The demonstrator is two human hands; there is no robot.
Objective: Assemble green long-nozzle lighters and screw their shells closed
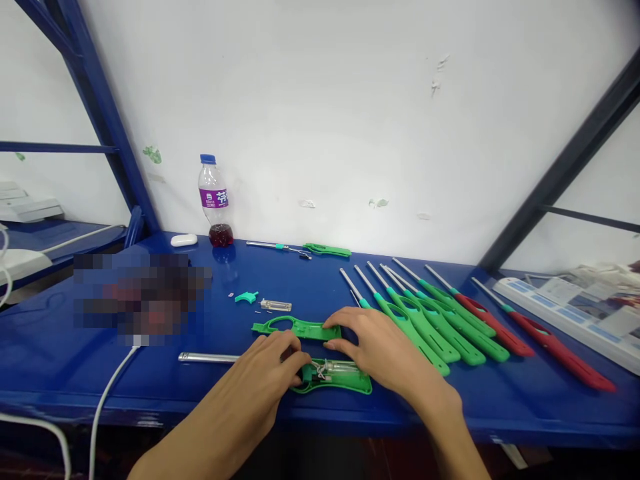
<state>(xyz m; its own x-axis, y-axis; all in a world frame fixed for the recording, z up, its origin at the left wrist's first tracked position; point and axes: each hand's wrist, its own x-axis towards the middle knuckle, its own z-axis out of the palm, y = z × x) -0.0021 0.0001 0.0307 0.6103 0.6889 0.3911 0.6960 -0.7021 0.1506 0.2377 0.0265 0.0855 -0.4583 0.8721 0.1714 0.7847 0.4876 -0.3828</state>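
On the blue table in front of me lies an opened green gas lighter handle [353,381], its wires and clear fuel tank showing, with a metal tube [207,357] reaching left. My left hand [277,363] is closed on this opened lighter, its fingertips pressed in around the dark green trigger area and partly hiding it. Just behind lies a loose green handle half [305,329]; my right hand [373,343] pinches its right end between thumb and fingers. Farther back are a teal trigger [246,297], a clear fuel tank [276,305] and tiny metal bits.
Several green lighters [430,333] and two red lighters [560,350] lie in a row at right, beside a white power strip [575,323]. A drink bottle [215,207], a white case [184,240] and another taken-apart lighter [327,250] are near the wall. A white cable [107,400] hangs over the front edge.
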